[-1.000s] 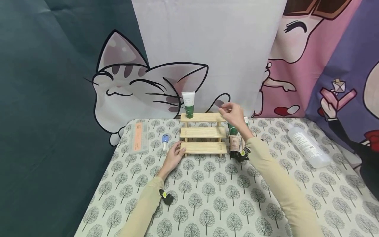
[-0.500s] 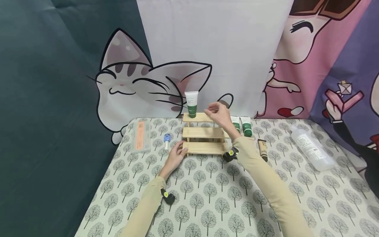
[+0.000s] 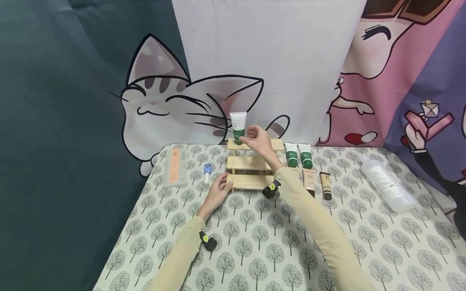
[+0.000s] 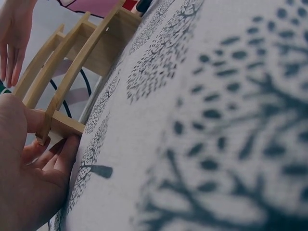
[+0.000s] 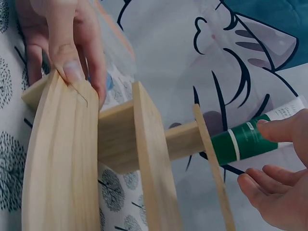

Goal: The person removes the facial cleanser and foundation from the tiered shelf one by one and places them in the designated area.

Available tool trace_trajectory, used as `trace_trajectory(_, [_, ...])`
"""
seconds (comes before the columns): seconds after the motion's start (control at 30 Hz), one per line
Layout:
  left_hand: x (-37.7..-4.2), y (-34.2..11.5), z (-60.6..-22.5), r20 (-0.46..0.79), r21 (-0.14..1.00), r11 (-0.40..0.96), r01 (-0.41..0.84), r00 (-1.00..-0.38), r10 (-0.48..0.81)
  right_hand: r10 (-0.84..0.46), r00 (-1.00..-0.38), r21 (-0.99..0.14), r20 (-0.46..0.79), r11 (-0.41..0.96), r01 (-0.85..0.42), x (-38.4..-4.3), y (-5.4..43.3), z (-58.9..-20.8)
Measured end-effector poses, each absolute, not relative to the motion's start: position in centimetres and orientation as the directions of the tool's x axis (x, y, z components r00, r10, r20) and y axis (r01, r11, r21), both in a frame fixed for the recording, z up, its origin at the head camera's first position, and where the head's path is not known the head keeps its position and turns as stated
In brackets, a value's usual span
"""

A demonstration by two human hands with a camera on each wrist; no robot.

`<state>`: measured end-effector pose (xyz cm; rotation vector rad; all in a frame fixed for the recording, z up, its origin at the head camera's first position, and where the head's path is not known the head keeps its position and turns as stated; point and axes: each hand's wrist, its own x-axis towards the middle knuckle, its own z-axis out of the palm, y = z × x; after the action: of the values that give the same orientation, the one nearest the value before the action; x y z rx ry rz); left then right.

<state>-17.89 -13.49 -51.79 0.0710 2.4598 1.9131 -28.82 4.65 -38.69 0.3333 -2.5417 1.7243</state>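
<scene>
A three-step wooden rack (image 3: 247, 163) stands on the cloth near the back of the table. My left hand (image 3: 217, 190) grips the left end of its lowest step; in the left wrist view the thumb lies on top and the fingers (image 4: 60, 156) curl beneath. Upright on the top step, at the left, is a white and green squeeze tube (image 3: 238, 126). My right hand (image 3: 259, 140) is just right of that tube, thumb and fingers parted. In the right wrist view the thumb overlaps the tube (image 5: 243, 140); whether it touches is unclear.
Right of the rack lie two more green and white tubes (image 3: 306, 157), a BB cream tube (image 3: 309, 180) and a tan tube (image 3: 326, 185). A clear bottle (image 3: 387, 184) lies farther right. Left are a blue-and-white item (image 3: 207, 173) and a clear case (image 3: 176, 167).
My right hand has moved left along the top step to the upright tube, uncovering the tubes on the right. My left hand stays on the lowest step. The head view has shifted slightly.
</scene>
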Motion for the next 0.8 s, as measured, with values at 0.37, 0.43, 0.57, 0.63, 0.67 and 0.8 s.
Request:
trace_trajectory(0.37, [-17.7, -13.4, -51.8, -0.016, 0.966, 0.259, 0.002, -0.998, 0.064, -0.124, -0.973, -0.906, 0.195, 0.357, -0.227, -29.4, 3.0, -39.9])
trace_trajectory(0.43, [-17.7, -13.4, -51.7, -0.012, 0.966, 0.258, 0.005, -0.998, 0.065, -0.115, -0.971, -0.896, 0.211, 0.375, -0.239, -29.5, 2.9, -39.9])
trace_trajectory(0.57, [-17.7, -13.4, -51.7, -0.008, 0.969, 0.246, 0.007, -0.998, 0.061, -0.111, -0.965, -0.877, 0.239, 0.401, -0.264, -29.7, 2.6, -40.2])
trace_trajectory(0.63, [-17.6, -13.4, -51.6, -0.004, 0.969, 0.245, 0.01, -0.998, 0.06, -0.115, -0.962, -0.873, 0.248, 0.404, -0.273, -29.8, 2.5, -40.3])
trace_trajectory(0.67, [-17.6, -13.4, -51.6, -0.006, 0.969, 0.247, 0.009, -0.998, 0.058, -0.118, -0.961, -0.873, 0.252, 0.401, -0.278, -29.8, 2.5, -40.3])
trace_trajectory(0.8, [-17.7, -13.5, -51.5, -0.005, 0.965, 0.262, 0.011, -0.998, 0.059, -0.118, -0.958, -0.884, 0.26, 0.37, -0.285, -29.6, 2.6, -40.3])
